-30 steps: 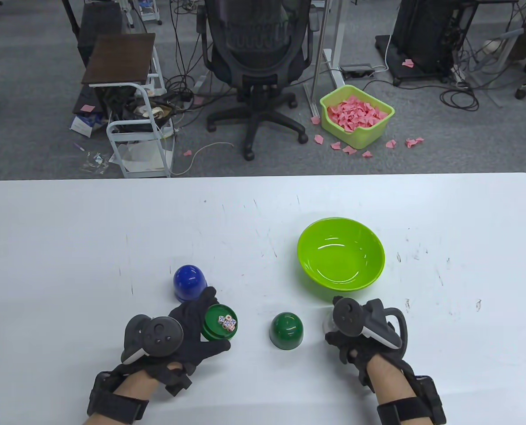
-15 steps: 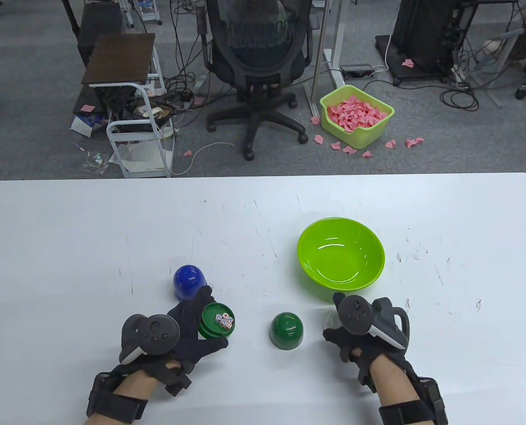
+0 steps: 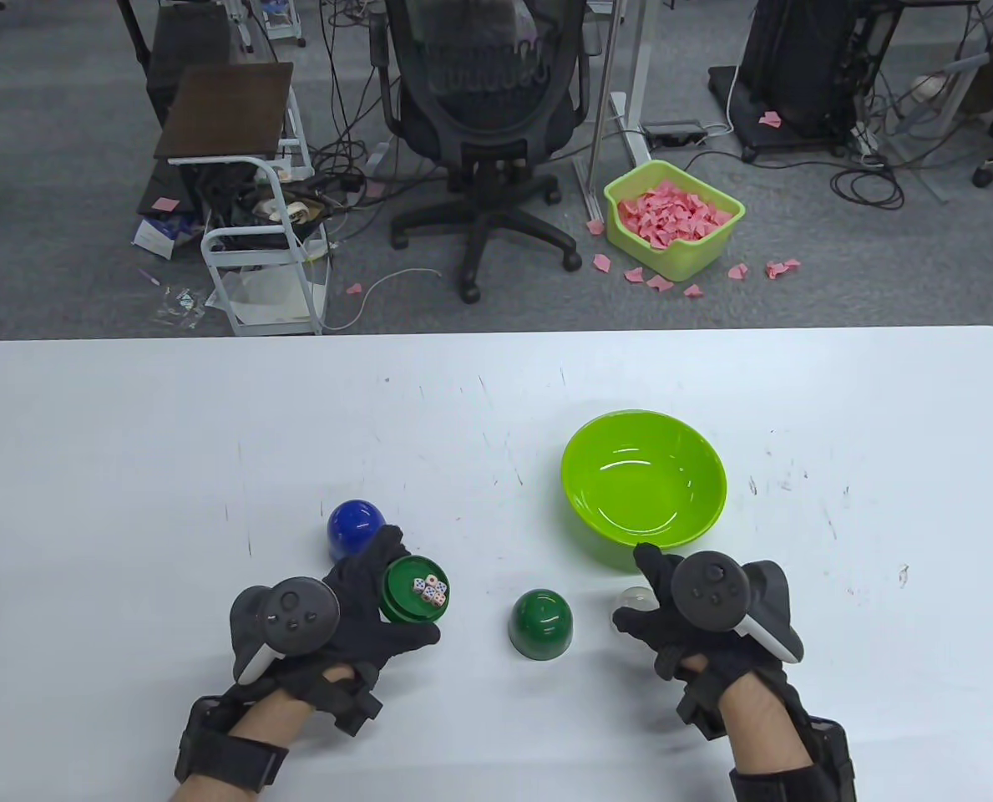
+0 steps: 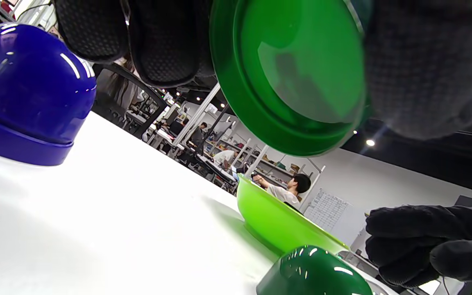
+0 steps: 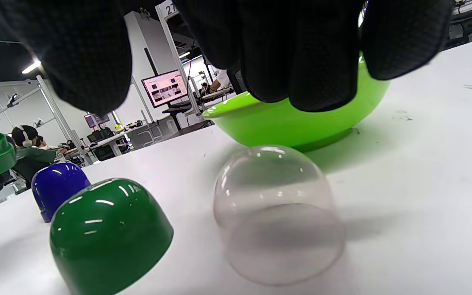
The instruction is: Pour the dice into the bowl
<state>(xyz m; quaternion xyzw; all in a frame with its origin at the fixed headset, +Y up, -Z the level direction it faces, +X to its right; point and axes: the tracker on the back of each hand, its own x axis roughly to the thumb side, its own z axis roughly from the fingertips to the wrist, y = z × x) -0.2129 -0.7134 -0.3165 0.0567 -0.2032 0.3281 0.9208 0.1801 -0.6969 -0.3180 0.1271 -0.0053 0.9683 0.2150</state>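
Note:
My left hand [image 3: 371, 601] grips a small green round tray [image 3: 413, 591] with several white dice [image 3: 430, 591] in it, lifted off the table; its underside [image 4: 297, 78] fills the left wrist view. The lime green bowl [image 3: 644, 478] stands empty to the right, also in the wrist views [image 4: 277, 223] [image 5: 297, 119]. My right hand [image 3: 671, 614] is open just above a clear dome lid [image 3: 635, 600] [image 5: 277, 213] that stands on the table, apart from the fingers [image 5: 301, 53].
A dark green dome lid [image 3: 541, 624] [image 5: 109, 233] stands between my hands. A blue dome cup [image 3: 354, 528] [image 4: 27, 90] stands just behind my left hand. The white table [image 3: 212, 434] ends at its far edge; a chair and a bin of pink paper are on the floor beyond.
My left hand has lifted the green tray of dice a little and moved slightly right. My right hand has drawn back to the right, uncovering the clear dome.

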